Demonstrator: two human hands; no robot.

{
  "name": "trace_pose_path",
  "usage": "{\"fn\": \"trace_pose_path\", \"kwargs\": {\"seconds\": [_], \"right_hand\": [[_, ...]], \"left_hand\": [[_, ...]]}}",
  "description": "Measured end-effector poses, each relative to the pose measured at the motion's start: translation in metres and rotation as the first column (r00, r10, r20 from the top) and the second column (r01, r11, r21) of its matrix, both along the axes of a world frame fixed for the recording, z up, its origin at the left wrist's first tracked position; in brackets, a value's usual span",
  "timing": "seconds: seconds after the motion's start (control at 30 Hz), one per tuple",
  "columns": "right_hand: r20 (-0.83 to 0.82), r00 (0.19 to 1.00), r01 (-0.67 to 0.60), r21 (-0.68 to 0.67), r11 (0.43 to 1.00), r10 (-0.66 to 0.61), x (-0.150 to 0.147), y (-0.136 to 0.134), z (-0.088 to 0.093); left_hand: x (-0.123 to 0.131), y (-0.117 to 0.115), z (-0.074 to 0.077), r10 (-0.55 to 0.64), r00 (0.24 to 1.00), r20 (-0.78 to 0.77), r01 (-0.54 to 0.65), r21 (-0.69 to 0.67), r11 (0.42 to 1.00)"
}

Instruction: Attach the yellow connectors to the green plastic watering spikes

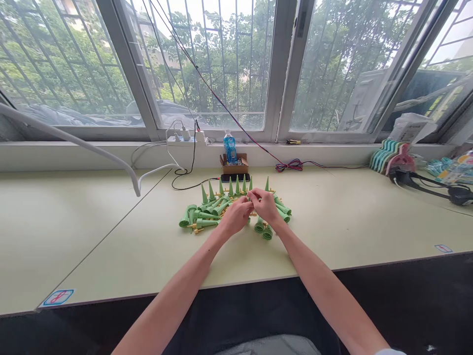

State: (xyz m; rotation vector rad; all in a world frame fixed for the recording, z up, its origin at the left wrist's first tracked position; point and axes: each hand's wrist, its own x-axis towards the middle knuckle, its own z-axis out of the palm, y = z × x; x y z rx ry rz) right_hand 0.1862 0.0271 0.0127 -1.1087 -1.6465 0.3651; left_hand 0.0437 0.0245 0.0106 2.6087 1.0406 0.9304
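Both hands meet over the pile of green plastic cone spikes (207,213) near the pale counter's (369,222) far edge; left hand (236,216) and right hand (264,204) pinch a small piece together, can't tell what exactly.

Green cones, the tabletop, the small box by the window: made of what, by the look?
Green cones: probably moulded plastic, semi-matte; one even colour, identical shapes, hollow open ends. Tabletop: smooth pale laminate or painted board, soft sheen, thin seam lines; core hidden. Small box: brown cardboard, dull, open flaps.

Both hands — left hand (236,215), right hand (265,205) — meet over pile of green cones (210,211) on table (369,222) (fingertips touching, held item too small to tell); water bottle (229,147) behind.
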Motion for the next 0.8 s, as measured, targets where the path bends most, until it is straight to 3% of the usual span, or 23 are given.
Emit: {"fn": "trace_pose_path", "kwargs": {"seconds": [0.23,0.53,0.67,0.8], "right_hand": [[-0.028,0.999,-0.035,0.023,0.999,0.036,0.001,0.000,0.000],[-0.144,0.987,0.092,0.098,0.991,-0.078,0.000,-0.008,0.007],[-0.178,0.973,0.177,0.181,0.967,-0.145,0.002,-0.008,0.007],[-0.121,0.974,0.215,0.256,0.943,-0.189,0.004,-0.004,0.004]], "left_hand": [[-0.001,-0.001,0.001,0.006,1.000,0.013,-0.006,0.018,1.000],[0.001,-0.002,0.006,0.033,0.981,0.189,-0.048,0.078,0.996],[-0.004,0.001,0.010,0.274,0.919,0.283,-0.306,0.071,0.949],[-0.009,0.003,0.010,0.450,0.876,0.171,-0.457,0.002,0.889]]}}
